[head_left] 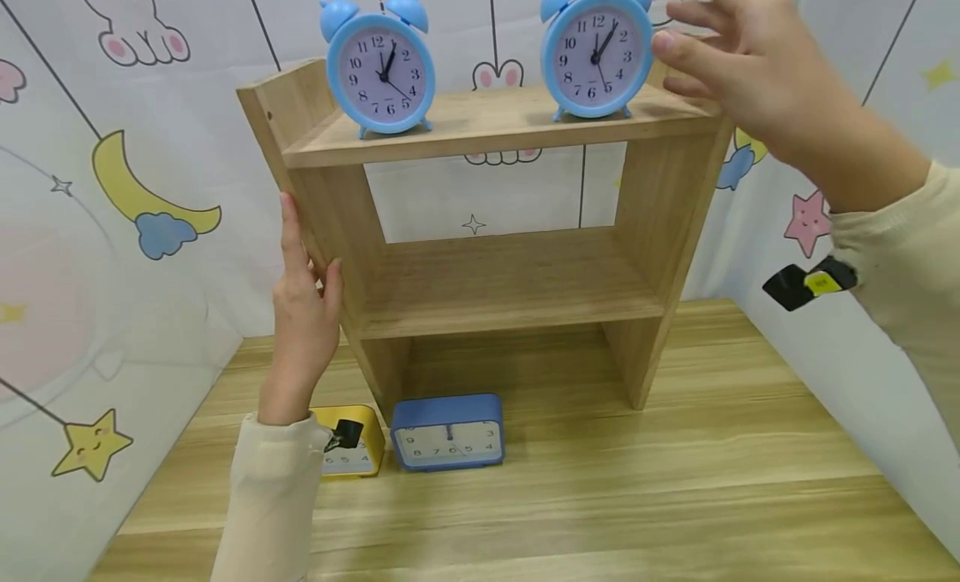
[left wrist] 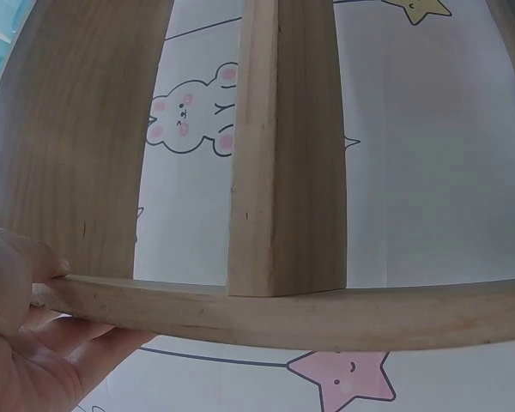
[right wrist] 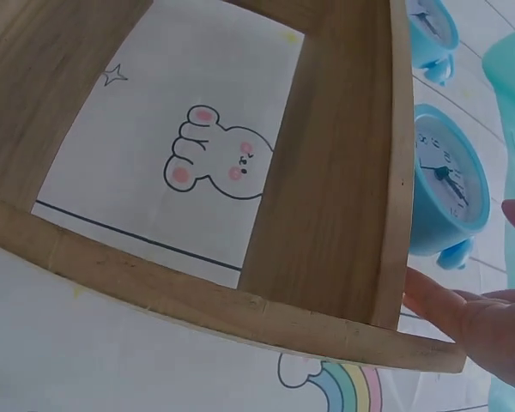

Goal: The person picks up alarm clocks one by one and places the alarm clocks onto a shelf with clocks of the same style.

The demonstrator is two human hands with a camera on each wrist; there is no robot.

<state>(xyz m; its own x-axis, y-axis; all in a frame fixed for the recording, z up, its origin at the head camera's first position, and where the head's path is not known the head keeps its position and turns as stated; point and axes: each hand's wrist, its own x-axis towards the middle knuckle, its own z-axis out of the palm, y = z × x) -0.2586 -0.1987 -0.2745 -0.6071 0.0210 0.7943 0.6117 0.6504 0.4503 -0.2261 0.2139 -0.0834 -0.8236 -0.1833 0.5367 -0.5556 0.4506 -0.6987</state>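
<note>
A wooden shelf unit (head_left: 517,278) stands on the table. My left hand (head_left: 303,315) grips its left side panel; in the left wrist view the thumb and fingers lie on opposite faces of the panel's edge (left wrist: 180,313). On the top board, two light blue twin-bell alarm clocks stand upright, one clock (head_left: 386,73) at the left and the other clock (head_left: 597,57) toward the right. Beside the right clock is my right hand (head_left: 757,73), its fingers spread and holding nothing. In the right wrist view, a finger of that hand (right wrist: 489,326) is close to the shelf's corner.
Low at the left front of the shelf, a blue rectangular clock (head_left: 448,436) sits on the wood-grain table (head_left: 637,490). Next to it is a yellow clock (head_left: 377,440), partly hidden by my left wrist. A white curtain (head_left: 172,298) with cartoon prints surrounds the table.
</note>
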